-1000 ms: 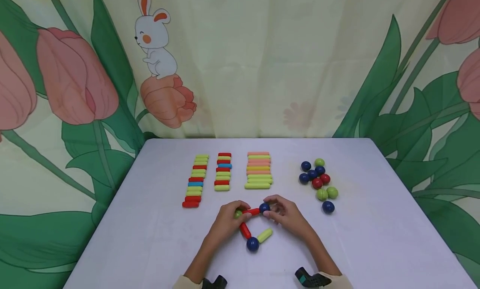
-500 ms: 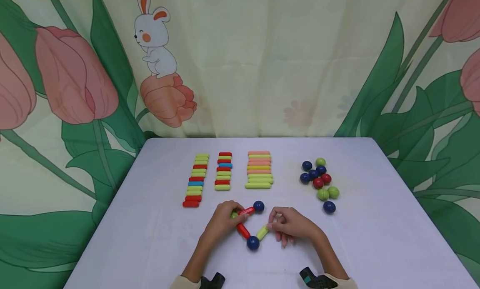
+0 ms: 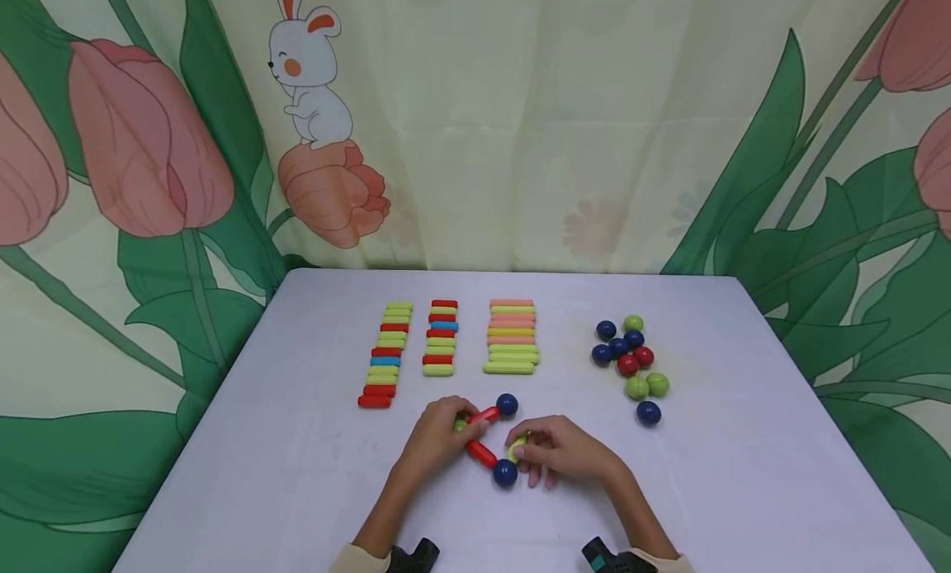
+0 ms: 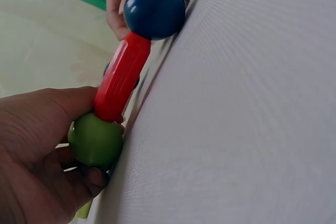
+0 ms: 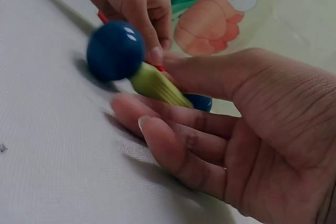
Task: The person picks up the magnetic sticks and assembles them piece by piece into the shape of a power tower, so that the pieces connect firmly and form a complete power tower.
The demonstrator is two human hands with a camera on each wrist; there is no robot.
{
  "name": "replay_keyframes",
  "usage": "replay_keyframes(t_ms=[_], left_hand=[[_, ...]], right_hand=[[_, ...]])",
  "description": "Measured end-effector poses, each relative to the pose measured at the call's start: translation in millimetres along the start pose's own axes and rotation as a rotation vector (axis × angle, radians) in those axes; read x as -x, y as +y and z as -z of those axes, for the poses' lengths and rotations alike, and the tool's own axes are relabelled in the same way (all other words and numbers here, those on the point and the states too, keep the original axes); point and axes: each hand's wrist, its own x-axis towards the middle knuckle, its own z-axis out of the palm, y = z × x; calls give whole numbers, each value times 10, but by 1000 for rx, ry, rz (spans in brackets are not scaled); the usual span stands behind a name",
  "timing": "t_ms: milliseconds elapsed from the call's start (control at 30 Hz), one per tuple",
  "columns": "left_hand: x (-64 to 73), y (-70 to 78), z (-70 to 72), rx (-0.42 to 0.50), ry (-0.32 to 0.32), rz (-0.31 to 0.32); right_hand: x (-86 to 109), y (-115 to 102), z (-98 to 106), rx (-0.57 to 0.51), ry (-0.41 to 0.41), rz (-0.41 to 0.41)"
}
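Observation:
In the head view, my left hand (image 3: 438, 433) grips a green ball (image 4: 96, 141) between thumb and fingers. Two red rods join at this ball, spreading to the right. One red rod (image 3: 485, 414) ends in the far blue ball (image 3: 508, 404); the other red rod (image 4: 123, 77) leads to the near blue ball (image 5: 115, 51). From the near ball a yellow-green rod (image 5: 157, 85) sticks out, pinched by the thumb and fingers of my right hand (image 3: 568, 449). The fingers cover much of that rod in the head view.
Behind the hands lie two columns of short rods (image 3: 385, 362) (image 3: 441, 338) and a column of longer rods (image 3: 511, 332). Loose blue, red and green balls (image 3: 627, 365) cluster to the right on the white table (image 3: 743, 474). A printed curtain (image 3: 475, 144) hangs behind.
My right hand let go of the far blue ball, moved toward me and took hold of the yellow-green rod. The joined pieces shifted slightly left, still in my left hand.

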Motion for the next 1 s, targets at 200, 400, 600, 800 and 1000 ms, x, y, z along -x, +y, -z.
replay_keyframes(t_ms=[200,400,600,800,1000], left_hand=[[-41,-31,-1,128,1,44],[-63,-37,17,224,7,81],[-66,-37,11,284,18,96],[-66,-42,-1,312,18,92],[-47,-36,16,311,-6,61]], right_hand=[[-38,-14,-36,95,237,18],[-114,-25,-111,161,436,42],[-181,-11,-164,-2,624,-46],[-195,19,-163,-22,632,-66],[-171,17,-156,14,590,-37]])
